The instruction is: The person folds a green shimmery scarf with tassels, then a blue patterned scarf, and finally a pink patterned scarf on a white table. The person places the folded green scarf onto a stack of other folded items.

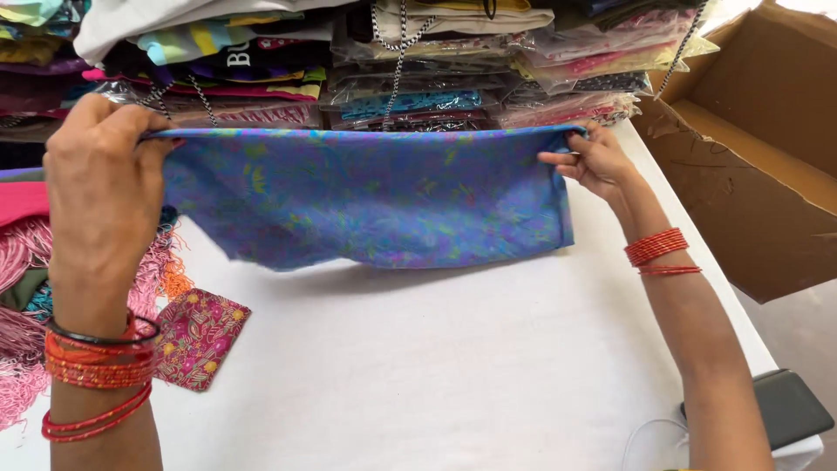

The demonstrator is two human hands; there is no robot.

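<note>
Two hands up, one cloth stretched between. Far left of the left fingers: pink fringed tassels (22, 288), heaped. Below those fingers, near the wrist: small magenta patterned fabric piece (199, 336), flat on white table (436, 366). Left hand (103, 187) pinched shut on the top-left corner of blue-purple printed cloth (366, 196); fingers (150, 131) curled over the edge, orange and red bangles (96, 362) at the wrist. Cloth held taut along its top edge from left fingers across to right fingers, lower part hanging slack, bottom edge just above the table or brushing it; couldn't tell which. Behind the cloth, beyond both sets of fingers: stacked folded garments (392, 61), many in clear plastic bags. Right hand (593, 161) gripped the top-right corner, fingers (562, 159) clenched on the hem. Right of those fingers: open cardboard box (750, 166). Below and right, near the right forearm: dark flat device (789, 406) at the table edge.
</note>
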